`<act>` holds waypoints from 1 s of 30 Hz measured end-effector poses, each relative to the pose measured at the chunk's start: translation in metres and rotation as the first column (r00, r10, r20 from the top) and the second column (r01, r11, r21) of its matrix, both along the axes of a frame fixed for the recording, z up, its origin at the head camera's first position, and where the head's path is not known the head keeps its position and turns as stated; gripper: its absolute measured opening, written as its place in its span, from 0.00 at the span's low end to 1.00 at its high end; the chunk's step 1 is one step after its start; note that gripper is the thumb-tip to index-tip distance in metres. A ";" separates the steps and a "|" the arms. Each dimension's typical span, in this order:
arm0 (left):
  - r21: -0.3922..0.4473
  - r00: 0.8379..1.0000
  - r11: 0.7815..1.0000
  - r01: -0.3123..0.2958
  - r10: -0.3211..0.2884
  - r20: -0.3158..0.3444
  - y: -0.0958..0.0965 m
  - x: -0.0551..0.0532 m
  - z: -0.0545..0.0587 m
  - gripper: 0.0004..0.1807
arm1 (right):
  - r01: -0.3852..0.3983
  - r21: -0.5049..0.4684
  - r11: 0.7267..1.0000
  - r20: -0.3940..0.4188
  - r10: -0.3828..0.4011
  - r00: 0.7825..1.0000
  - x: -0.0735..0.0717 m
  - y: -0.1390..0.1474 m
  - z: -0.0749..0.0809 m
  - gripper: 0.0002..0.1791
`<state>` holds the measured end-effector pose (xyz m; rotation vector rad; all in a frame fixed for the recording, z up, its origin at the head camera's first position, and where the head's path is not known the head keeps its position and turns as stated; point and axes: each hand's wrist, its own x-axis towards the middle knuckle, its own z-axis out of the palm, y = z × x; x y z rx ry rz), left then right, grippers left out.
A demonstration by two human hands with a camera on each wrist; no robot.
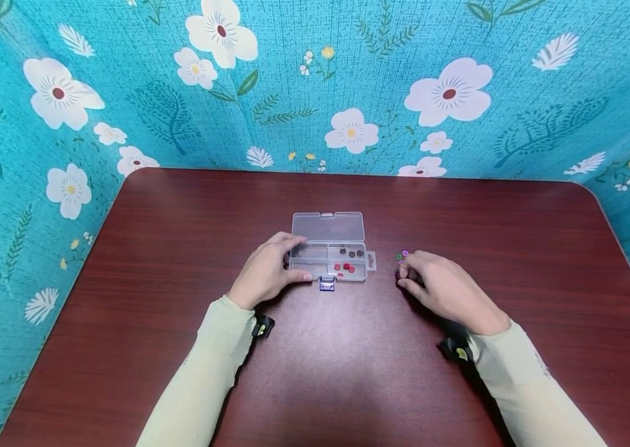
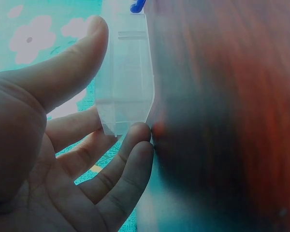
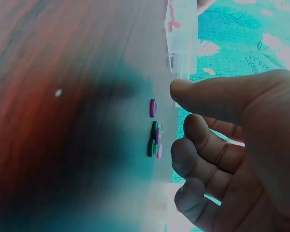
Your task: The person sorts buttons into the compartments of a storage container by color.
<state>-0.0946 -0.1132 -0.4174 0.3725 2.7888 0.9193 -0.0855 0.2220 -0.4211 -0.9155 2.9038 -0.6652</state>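
A clear plastic compartment box [image 1: 310,269] lies on the table with its lid [image 1: 328,228] raised at the back. My left hand [image 1: 263,270] holds the box's left end, thumb on the front edge and fingers behind. In the box's right-hand compartments lie several red buttons [image 1: 346,267] and, behind those, dark buttons [image 1: 352,254]. To the right of the box, my right hand [image 1: 442,285] is bent over a small group of loose buttons, purple [image 3: 153,108] and green [image 3: 151,148]. In the right wrist view its thumb and fingertips are apart, with nothing between them.
The box's blue latch [image 1: 327,284] sticks out at the front and a hanging tab [image 1: 371,261] at its right end. Under everything is a dark red wooden table [image 1: 180,211]. A blue flowered cloth [image 1: 303,93] hangs behind and along both sides.
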 end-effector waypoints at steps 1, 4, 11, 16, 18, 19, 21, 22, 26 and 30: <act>-0.001 1.000 1.000 -0.001 0.001 0.000 0.000 0.000 0.000 0.38 | -0.001 -0.001 1.000 -0.006 0.001 1.000 0.000 -0.001 0.000 0.12; -0.004 1.000 1.000 -0.003 0.003 0.005 0.000 0.000 0.000 0.38 | -0.006 -0.008 1.000 -0.012 0.006 1.000 -0.002 -0.003 0.001 0.12; -0.008 1.000 1.000 0.000 0.000 0.005 0.000 0.000 0.000 0.38 | 0.003 -0.019 1.000 -0.017 -0.004 1.000 -0.005 -0.009 0.002 0.11; -0.007 1.000 1.000 -0.002 0.002 0.006 0.000 -0.001 0.000 0.38 | 0.008 -0.037 0.999 -0.031 -0.009 0.999 -0.006 -0.014 0.005 0.11; -0.005 1.000 1.000 -0.002 0.002 0.007 0.000 -0.001 0.001 0.38 | 0.012 -0.040 0.999 -0.034 -0.013 0.999 -0.006 -0.016 0.007 0.11; -0.005 1.000 1.000 -0.002 0.002 0.008 0.000 0.000 0.001 0.38 | 0.014 -0.040 0.999 -0.035 -0.016 0.999 -0.006 -0.017 0.007 0.11; -0.005 1.000 1.000 -0.001 0.001 0.010 0.000 0.000 0.001 0.38 | 0.020 -0.042 0.999 -0.031 -0.022 0.999 -0.006 -0.019 0.009 0.11; -0.005 1.000 1.000 -0.001 0.001 0.012 0.000 0.000 0.002 0.38 | 0.022 -0.041 0.999 -0.030 -0.023 0.999 -0.007 -0.020 0.010 0.10; -0.003 1.000 1.000 -0.003 0.003 0.016 0.000 0.001 0.002 0.38 | 0.032 -0.039 0.999 -0.022 -0.033 0.999 -0.007 -0.023 0.012 0.10; -0.004 1.000 1.000 -0.002 0.002 0.014 0.000 0.001 0.001 0.38 | 0.042 -0.039 0.998 -0.016 -0.043 0.999 -0.008 -0.026 0.013 0.10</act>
